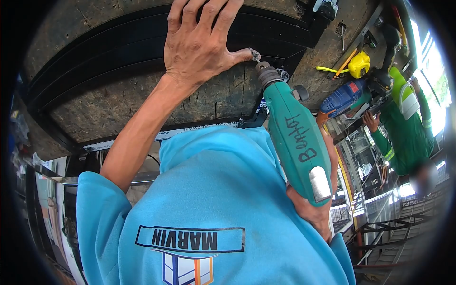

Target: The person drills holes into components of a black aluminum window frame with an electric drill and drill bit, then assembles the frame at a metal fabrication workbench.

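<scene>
My right hand (311,211) is wrapped around the handle of a green power drill (295,128), partly hidden under its body. The drill's chuck points up at the corner of a black metal frame (114,42) with a curved side, lying on a worn wooden bench (199,102). My left hand (197,50) rests across the frame with its fingers spread, the fingertips cut off by the top edge of the view. Its thumb reaches right beside the drill's tip, where something small and silvery shows; I cannot make out what it is.
Right of the drill lie a blue power drill (344,97), a yellow tape measure (359,64), a pencil (346,63) and a long screw (342,35). A co-worker in a green long-sleeved shirt (408,130) stands at the far right, one hand near the bench.
</scene>
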Tool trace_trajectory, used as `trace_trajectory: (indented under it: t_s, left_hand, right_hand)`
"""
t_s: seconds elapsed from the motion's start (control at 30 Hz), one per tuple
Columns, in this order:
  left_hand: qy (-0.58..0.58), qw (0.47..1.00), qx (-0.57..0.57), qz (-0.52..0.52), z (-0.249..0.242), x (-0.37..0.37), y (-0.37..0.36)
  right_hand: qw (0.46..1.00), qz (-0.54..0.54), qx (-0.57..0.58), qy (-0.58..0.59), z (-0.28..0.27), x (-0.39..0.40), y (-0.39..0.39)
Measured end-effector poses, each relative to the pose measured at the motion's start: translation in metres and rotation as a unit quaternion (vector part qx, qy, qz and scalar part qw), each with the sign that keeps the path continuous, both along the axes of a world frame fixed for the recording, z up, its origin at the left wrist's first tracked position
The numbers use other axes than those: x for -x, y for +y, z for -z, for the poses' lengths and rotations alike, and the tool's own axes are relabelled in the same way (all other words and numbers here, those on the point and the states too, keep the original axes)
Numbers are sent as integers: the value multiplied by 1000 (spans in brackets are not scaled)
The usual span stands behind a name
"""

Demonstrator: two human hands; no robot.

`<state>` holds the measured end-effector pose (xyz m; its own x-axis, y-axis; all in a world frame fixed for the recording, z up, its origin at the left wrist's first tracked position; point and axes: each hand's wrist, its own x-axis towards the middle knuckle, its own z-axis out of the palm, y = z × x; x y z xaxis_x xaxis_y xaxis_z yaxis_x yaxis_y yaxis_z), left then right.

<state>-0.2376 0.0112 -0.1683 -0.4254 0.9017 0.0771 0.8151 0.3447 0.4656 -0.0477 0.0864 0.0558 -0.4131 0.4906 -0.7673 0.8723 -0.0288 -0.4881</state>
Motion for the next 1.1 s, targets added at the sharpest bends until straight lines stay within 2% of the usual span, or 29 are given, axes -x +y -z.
trace_trajectory:
  t_s: [0.07,0.17,0.27,0.37,0.43,0.47,0.53,0.6,0.77,1.0,1.1]
  left_hand:
    - [-3,1000,-20,-8,2,-1,0]
    - [-2,1000,-16,-5,1,0,0]
    - [3,1000,-21,-5,2,1,0]
    - [-42,999,-11,-13,1,-1,-2]
    - [-49,999,-3,7,2,-4,-6]
    - [-52,999,-4,5,2,-4,-8]
    - [-36,998,35,29,2,-2,-9]
    - [-38,998,38,28,7,-3,-11]
    - [-28,998,50,36,7,-2,-11]
    - [-52,997,42,29,7,-4,-11]
    - [-46,998,45,28,6,-3,-11]
  right_hand:
    - [1000,19,-4,-10,0,0,-1]
    - [1000,-10,-18,-21,-1,3,0]
    - [1000,19,8,-11,-3,11,1]
    - [1000,-20,-11,-9,-2,18,3]
    - [998,53,21,-13,-3,21,0]
    - [998,51,20,-16,-3,23,-1]
    - [999,-34,-32,-26,-3,28,-3]
    - [999,-3,11,-52,-8,41,-13]
    - [995,-81,-42,-30,-3,50,-3]
    - [998,-34,-32,-32,-3,54,-2]
    - [990,-121,-57,-46,-3,53,-1]
